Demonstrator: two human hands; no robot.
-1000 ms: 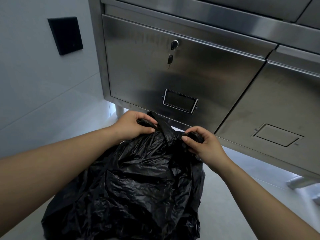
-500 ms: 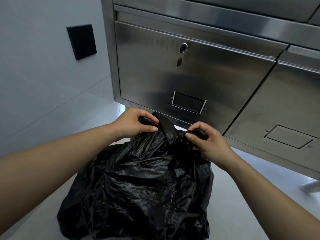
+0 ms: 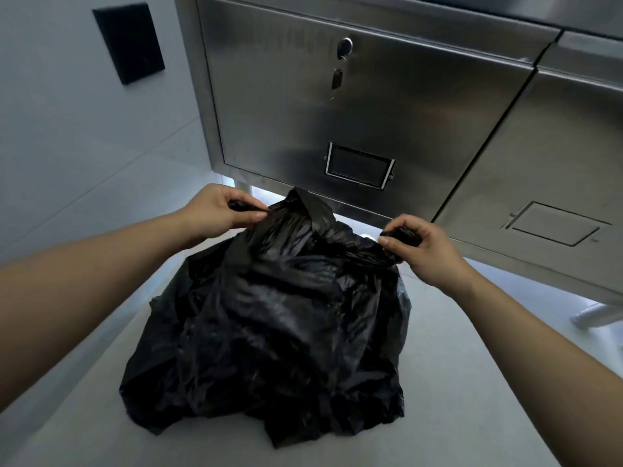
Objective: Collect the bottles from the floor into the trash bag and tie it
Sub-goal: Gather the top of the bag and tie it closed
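My left hand (image 3: 215, 210) grips a twisted ear of the black trash bag (image 3: 276, 332), thumb and fingers curled tight round the rope-like plastic. My right hand (image 3: 424, 251) clamps a second bunched ear likewise. The bag is thin, glossy and heavily crinkled. It sits slumped on the smooth pale floor (image 3: 455, 399) directly before the brushed steel cabinet (image 3: 404, 112), its peak just below the cabinet's rectangular label frame (image 3: 359, 165). A matte black plate (image 3: 129, 42) hangs left of the cabinet.
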